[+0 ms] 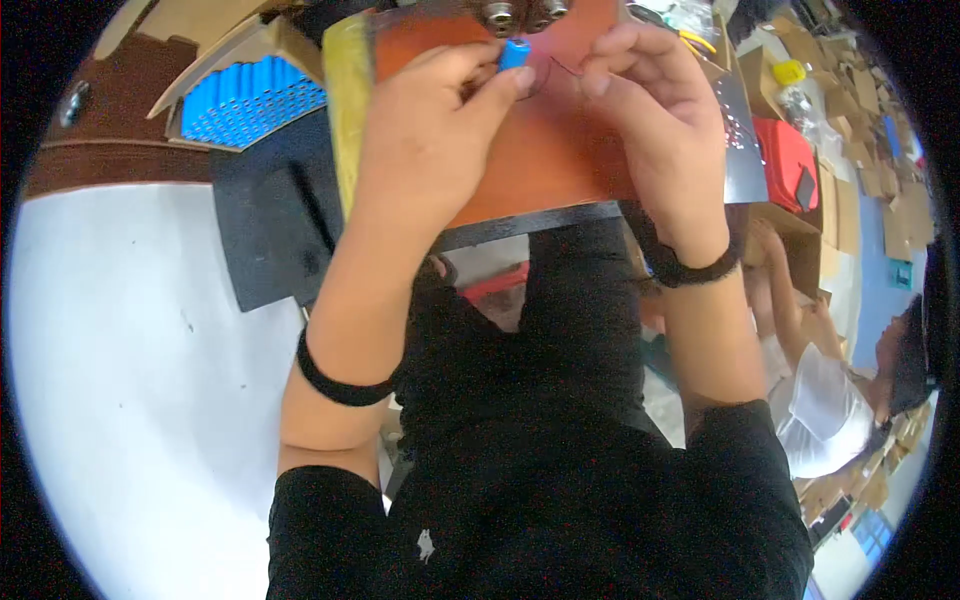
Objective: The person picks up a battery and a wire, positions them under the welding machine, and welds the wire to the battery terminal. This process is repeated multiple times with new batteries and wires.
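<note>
My left hand (pixel 432 128) is closed around a small blue cylinder (pixel 515 54) that looks like a battery cell, gripped between thumb and fingers over the orange-red work surface (pixel 560 165). Thin dark wire (pixel 560 66) runs across the gap between my hands. The thumb and forefinger of my right hand (pixel 672 118) pinch its end, with the other fingers curled loosely. Just beyond the cylinder, metal fittings (pixel 500 15) show at the top edge. My left fingers hide part of the cell and wire.
To the left, a cardboard box (pixel 283 50) holds rows of blue cylinders (pixel 250 95). A yellow strip (pixel 346 110) lines the surface's left side. Yellow-handled pliers (pixel 697 41) lie beyond my right hand, and a red pouch (pixel 785 165) is farther right. Another person (pixel 825 410) sits at right among cardboard boxes.
</note>
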A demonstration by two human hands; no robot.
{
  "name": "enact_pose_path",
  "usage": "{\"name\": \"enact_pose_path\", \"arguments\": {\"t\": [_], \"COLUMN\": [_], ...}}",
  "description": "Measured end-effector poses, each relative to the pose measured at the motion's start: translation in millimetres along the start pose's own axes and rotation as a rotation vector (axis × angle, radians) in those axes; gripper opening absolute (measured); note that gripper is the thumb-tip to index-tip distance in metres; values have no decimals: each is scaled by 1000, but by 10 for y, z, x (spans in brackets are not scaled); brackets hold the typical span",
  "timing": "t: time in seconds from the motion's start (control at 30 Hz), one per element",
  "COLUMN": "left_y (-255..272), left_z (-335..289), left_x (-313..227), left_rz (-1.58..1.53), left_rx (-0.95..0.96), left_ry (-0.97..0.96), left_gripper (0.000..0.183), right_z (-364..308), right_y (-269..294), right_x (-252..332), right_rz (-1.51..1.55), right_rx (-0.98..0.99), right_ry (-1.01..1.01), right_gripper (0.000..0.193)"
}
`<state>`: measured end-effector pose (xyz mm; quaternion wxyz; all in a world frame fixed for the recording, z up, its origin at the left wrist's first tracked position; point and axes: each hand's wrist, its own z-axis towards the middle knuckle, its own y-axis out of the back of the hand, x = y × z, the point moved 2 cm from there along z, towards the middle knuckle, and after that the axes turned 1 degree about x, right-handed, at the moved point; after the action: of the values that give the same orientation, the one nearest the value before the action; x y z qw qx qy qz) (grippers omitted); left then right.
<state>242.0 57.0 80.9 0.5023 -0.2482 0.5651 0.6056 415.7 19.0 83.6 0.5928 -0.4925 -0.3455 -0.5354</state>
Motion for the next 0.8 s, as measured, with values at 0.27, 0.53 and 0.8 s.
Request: {"name": "enact_pose_path", "arguments": {"t": [0.27,0.53,0.8], "left_y": [156,19,18], "left_z": [69,-13,-25], "left_x": [-68,-55,-64], "left_rz": [385,430,333], "left_rx": [25,-73,-54], "left_ry": [-253,-333,-144], "left_gripper": [28,28,29], "right_z": [70,36,-13], "right_y": [-27,-57,-68], "right_x": [-32,-66,5], "right_rz": [-134,-122,-9], "right_rx": [67,52,-22], "right_ry": [9,28,-5], "right_gripper": [27,25,20]}}
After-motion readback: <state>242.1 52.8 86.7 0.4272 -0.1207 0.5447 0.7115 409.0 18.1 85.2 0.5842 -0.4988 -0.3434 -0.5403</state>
